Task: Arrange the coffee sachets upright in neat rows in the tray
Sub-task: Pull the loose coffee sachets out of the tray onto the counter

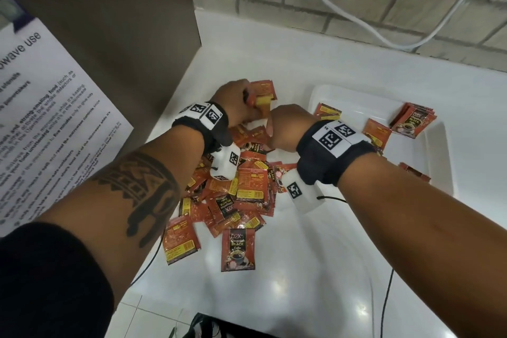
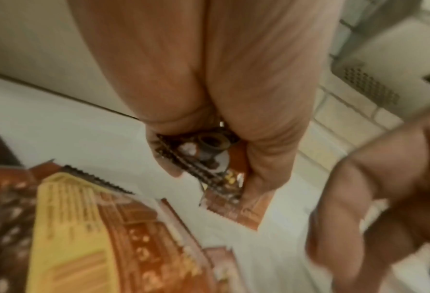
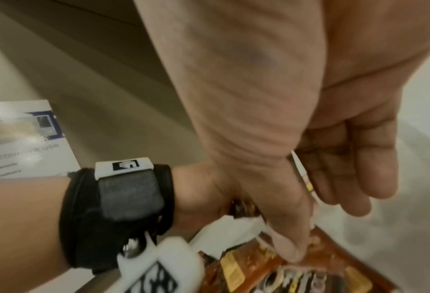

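Observation:
Red and black coffee sachets (image 1: pixel 233 192) lie in a loose pile on the white counter. My left hand (image 1: pixel 236 101) grips a small bundle of sachets (image 1: pixel 263 96) above the pile's far end; the left wrist view shows the bundle (image 2: pixel 208 164) edge-on between thumb and fingers. Beside it, my right hand (image 1: pixel 285 129) pinches the thin edge of a sachet (image 3: pixel 301 170) between thumb and fingers. The white tray (image 1: pixel 439 145) sits to the right. It holds a leaning stack of sachets (image 1: pixel 411 121) in its far corner and a few loose ones (image 1: pixel 375 134).
A brown cabinet panel (image 1: pixel 123 22) with a microwave notice (image 1: pixel 41 118) stands on the left. A brick wall with a white cable (image 1: pixel 356 22) runs behind. A black cord (image 1: pixel 384 310) trails over the counter's front edge.

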Tool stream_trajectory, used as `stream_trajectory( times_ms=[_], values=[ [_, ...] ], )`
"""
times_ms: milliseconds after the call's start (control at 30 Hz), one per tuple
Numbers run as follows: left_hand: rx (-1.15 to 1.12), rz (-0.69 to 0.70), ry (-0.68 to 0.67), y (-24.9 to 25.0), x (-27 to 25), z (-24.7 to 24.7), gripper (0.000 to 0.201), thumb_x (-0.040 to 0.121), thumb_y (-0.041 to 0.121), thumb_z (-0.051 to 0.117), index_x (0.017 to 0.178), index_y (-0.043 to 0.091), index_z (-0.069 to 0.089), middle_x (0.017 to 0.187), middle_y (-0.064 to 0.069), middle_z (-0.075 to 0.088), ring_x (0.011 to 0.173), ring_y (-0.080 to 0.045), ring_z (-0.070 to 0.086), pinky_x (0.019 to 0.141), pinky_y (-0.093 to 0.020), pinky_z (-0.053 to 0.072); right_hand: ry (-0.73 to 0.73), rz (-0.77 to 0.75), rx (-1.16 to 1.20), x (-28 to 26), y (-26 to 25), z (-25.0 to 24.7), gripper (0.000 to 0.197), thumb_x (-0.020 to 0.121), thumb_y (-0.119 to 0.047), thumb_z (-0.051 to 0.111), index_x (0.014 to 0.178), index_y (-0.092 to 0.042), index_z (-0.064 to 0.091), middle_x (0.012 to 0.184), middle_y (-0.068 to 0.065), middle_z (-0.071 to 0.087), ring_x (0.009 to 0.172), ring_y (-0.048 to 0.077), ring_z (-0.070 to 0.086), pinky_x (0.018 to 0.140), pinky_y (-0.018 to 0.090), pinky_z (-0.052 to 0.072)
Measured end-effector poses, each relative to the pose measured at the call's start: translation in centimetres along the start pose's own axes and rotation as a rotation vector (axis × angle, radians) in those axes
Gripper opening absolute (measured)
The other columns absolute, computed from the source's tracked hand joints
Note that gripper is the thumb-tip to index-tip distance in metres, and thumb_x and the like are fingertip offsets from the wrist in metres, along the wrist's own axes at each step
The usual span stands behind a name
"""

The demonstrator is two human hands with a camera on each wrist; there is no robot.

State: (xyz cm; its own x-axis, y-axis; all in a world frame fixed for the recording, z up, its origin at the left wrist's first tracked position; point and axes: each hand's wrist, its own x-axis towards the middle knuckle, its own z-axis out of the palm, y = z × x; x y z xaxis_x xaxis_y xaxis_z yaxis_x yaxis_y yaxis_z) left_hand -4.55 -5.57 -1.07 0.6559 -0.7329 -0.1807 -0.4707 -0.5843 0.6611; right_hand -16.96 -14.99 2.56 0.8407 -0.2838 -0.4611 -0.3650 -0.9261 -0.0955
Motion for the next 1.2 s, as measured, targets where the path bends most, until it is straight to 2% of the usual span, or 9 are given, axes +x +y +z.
stream_trajectory(
  times_ms=[133,233,367,467,600,733,933,1067,1200],
  values=[
    [-0.202,-0.101,0.179,0.1,-0.5,-3.2,0.041,0.071,0.026,0.082,0.105,0.010,0.064,0.101,-0.007,0.069,0.092,-0.026,0.066,0.079,-0.037,0.054,-0.024,0.047,0.044,0.9,-1.0,0.8,0.033,0.090,-0.038,0.069,0.101,-0.007,0.059,0.102,0.009,0.057,0.089,0.023,0.053,0.073,0.030,0.042],
    [-0.023,-0.178,-0.081,0.3,-1.8,-5.2,0.043,0.074,0.035,0.081,0.108,0.013,0.066,0.105,-0.009,0.070,0.098,-0.030,0.066,0.091,-0.045,0.055,-0.028,0.092,0.152,1.9,-1.5,1.5,0.074,0.081,-0.041,0.079,0.137,-0.006,0.045,0.130,0.013,0.050,0.113,0.031,0.057,0.089,0.039,0.052],
    [0.243,-0.236,-0.369,-0.8,-3.4,-4.0,0.066,0.072,0.031,0.086,0.131,0.025,0.056,0.121,0.000,0.065,0.103,-0.025,0.062,0.095,-0.042,0.053,-0.078,0.129,0.108,3.0,-2.7,2.2,0.091,0.069,-0.041,0.088,0.142,-0.015,0.040,0.137,0.012,0.043,0.116,0.038,0.057,0.095,0.048,0.051],
    [0.344,-0.175,-0.342,-1.8,-3.5,-2.2,0.093,0.071,0.030,0.088,0.150,0.028,0.038,0.137,-0.001,0.055,0.113,-0.024,0.058,0.096,-0.036,0.050,-0.090,0.172,0.059,3.6,-3.5,2.4,0.087,0.071,-0.036,0.087,0.140,-0.015,0.040,0.137,0.013,0.042,0.118,0.038,0.055,0.096,0.047,0.050],
    [0.390,-0.210,-0.306,-2.4,-3.4,-1.5,0.081,0.073,0.035,0.088,0.141,0.023,0.045,0.141,-0.010,0.035,0.113,-0.032,0.058,0.099,-0.045,0.051,-0.110,0.233,0.027,4.1,-3.4,2.7,0.065,0.078,-0.034,0.083,0.129,-0.015,0.048,0.140,0.013,0.035,0.127,0.038,0.045,0.100,0.047,0.043],
    [0.327,-0.156,-0.281,-2.7,-3.5,-1.4,0.068,0.071,0.030,0.089,0.126,0.021,0.050,0.127,-0.006,0.053,0.103,-0.027,0.059,0.088,-0.040,0.053,-0.163,0.213,-0.002,4.3,-2.9,2.5,0.037,0.082,-0.036,0.080,0.105,-0.016,0.058,0.137,0.013,0.040,0.126,0.031,0.044,0.096,0.039,0.044],
    [0.198,-0.108,-0.247,-2.7,-3.8,-1.5,0.062,0.070,0.020,0.089,0.123,0.025,0.057,0.111,0.006,0.058,0.098,-0.020,0.059,0.077,-0.032,0.050,-0.155,0.083,-0.067,4.0,-2.2,3.1,0.059,0.079,-0.044,0.082,0.121,-0.008,0.062,0.110,0.006,0.062,0.085,0.019,0.050,0.078,0.028,0.045],
    [0.167,-0.106,-0.229,-2.7,-3.8,-1.7,0.049,0.070,0.016,0.088,0.114,0.023,0.067,0.105,0.000,0.068,0.093,-0.022,0.065,0.084,-0.037,0.057,-0.167,0.091,-0.083,3.9,-2.5,2.2,0.038,0.087,-0.030,0.075,0.113,-0.002,0.067,0.072,0.003,0.051,0.082,0.020,0.054,0.075,0.025,0.042],
    [0.150,-0.104,-0.215,-2.7,-3.8,-2.1,0.047,0.070,0.014,0.088,0.111,0.025,0.067,0.099,0.002,0.068,0.087,-0.020,0.066,0.077,-0.034,0.058,-0.080,0.100,-0.036,3.8,-2.3,2.1,0.020,0.091,-0.023,0.070,0.092,-0.005,0.063,0.066,0.003,0.046,0.063,0.017,0.050,0.073,0.026,0.043]
  ],
)
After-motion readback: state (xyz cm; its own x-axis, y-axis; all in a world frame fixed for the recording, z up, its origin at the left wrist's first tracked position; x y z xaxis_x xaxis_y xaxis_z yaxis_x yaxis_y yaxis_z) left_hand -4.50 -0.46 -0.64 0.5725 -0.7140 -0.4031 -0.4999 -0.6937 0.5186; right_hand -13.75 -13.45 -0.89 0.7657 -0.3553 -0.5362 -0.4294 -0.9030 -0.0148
